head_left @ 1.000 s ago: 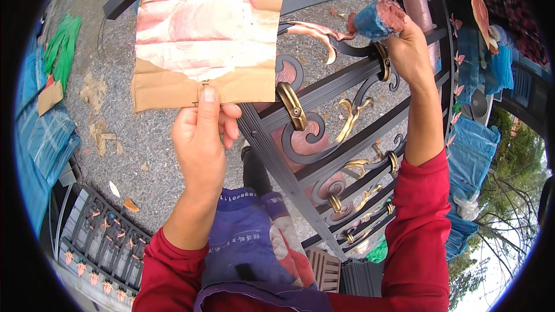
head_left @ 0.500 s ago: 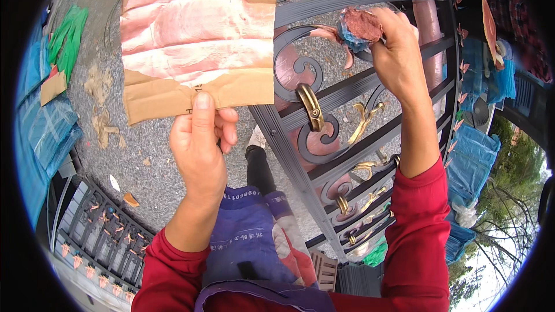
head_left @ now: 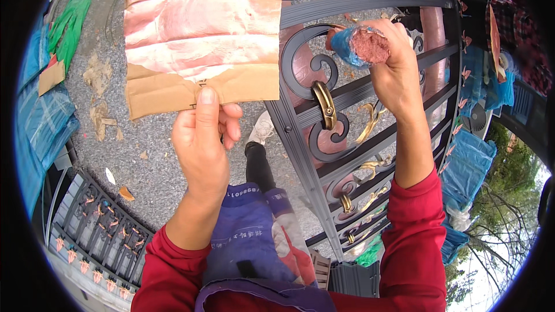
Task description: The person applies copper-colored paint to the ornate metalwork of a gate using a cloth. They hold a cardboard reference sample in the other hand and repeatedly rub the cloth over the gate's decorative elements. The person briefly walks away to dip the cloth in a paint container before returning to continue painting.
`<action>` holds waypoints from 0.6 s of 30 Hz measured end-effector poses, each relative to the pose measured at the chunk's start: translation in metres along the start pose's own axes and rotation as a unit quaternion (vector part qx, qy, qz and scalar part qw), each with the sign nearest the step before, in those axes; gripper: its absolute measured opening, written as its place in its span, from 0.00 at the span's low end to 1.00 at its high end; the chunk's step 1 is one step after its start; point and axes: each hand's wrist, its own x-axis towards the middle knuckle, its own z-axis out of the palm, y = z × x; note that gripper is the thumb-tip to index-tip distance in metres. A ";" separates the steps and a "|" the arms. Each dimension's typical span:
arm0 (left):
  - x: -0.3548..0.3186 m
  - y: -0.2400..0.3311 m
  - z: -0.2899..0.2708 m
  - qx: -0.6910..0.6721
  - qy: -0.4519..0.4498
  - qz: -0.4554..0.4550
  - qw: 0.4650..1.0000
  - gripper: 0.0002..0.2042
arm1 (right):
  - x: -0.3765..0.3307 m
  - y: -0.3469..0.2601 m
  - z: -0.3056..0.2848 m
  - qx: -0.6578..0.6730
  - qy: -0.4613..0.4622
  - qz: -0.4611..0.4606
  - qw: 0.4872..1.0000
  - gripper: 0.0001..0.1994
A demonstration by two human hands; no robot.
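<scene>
Looking down from the head cam, the left hand point(head_left: 199, 147) has a sheet of brown cardboard point(head_left: 202, 29), smeared pink over most of its face. The thumb presses on the front near the middle of the lower edge, and the other fingers curl in around the back, so they're clamped on it. Bare brown shows along that lower edge and up in the top right corner. The sheet's lower right corner overlaps the left edge of a black metal gate point(head_left: 300, 156) in the view.

The right hand point(head_left: 396, 66) is over the upper part of that gate, fingers closed around a blue-wrapped lump point(head_left: 350, 46) with a rough, reddish face turned up. Can't tell if its left tip actually touches the scrollwork or just hangs over it. Just below and left of it, toward the gate's left edge, there's a black scroll point(head_left: 295, 60) with a gold collar point(head_left: 324, 106), and a gold leaf point(head_left: 367, 124) sits a bit further in. A pink roll point(head_left: 430, 40) shows by the gate's right edge.

Around all that: grey ground point(head_left: 139, 156), a white shoe point(head_left: 263, 128) near the gate's left edge, green plastic point(head_left: 69, 29) and blue sheeting point(head_left: 46, 133) far left, another dark railing point(head_left: 104, 225) lower left, plus someone's plaid clothing point(head_left: 526, 40) at upper right.
</scene>
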 end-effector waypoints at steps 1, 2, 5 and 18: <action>-0.001 0.002 0.004 0.001 0.007 -0.002 1.000 0.21 | 0.000 0.001 0.006 -0.013 0.008 -0.016 1.000 0.19; -0.002 0.003 0.006 0.001 0.015 -0.003 1.000 0.21 | -0.001 0.004 0.006 -0.021 0.008 -0.001 1.000 0.19; -0.004 0.002 0.006 -0.006 0.013 -0.006 1.000 0.21 | -0.006 0.013 -0.001 -0.015 0.023 0.047 0.999 0.20; -0.001 -0.005 0.001 -0.001 0.001 -0.007 1.000 0.20 | -0.012 0.005 0.006 0.098 0.057 0.091 0.989 0.17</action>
